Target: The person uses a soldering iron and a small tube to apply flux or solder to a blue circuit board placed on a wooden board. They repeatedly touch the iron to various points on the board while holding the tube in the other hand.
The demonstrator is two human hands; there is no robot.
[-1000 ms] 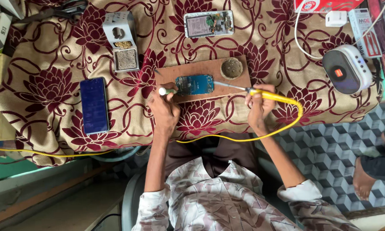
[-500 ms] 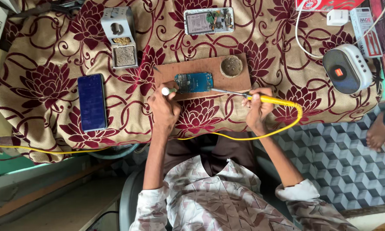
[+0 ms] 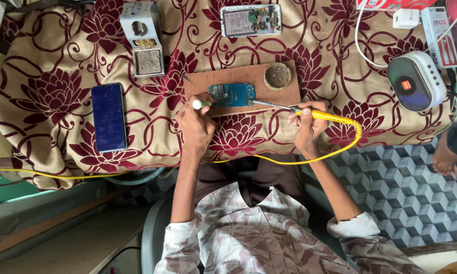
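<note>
Right hand [image 3: 305,128] grips yellow-handled soldering iron [image 3: 324,115]; left hand [image 3: 194,124] clasps white-tipped tool [image 3: 200,104], steadying blue circuit board [image 3: 231,95]; tip contact wants brevity.

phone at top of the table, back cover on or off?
Off. The phone lies flat on the cloth with its battery and green circuit parts exposed.

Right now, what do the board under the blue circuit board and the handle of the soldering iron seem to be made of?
The board looks like pressed wood or hardboard: flat, matte brown, with no sheen. The soldering iron in the right hand has a handle that is probably plastic: smooth, even yellow, slightly glossy, the same colour as its cord. The circuit board appears to be a blue laminate.
</note>
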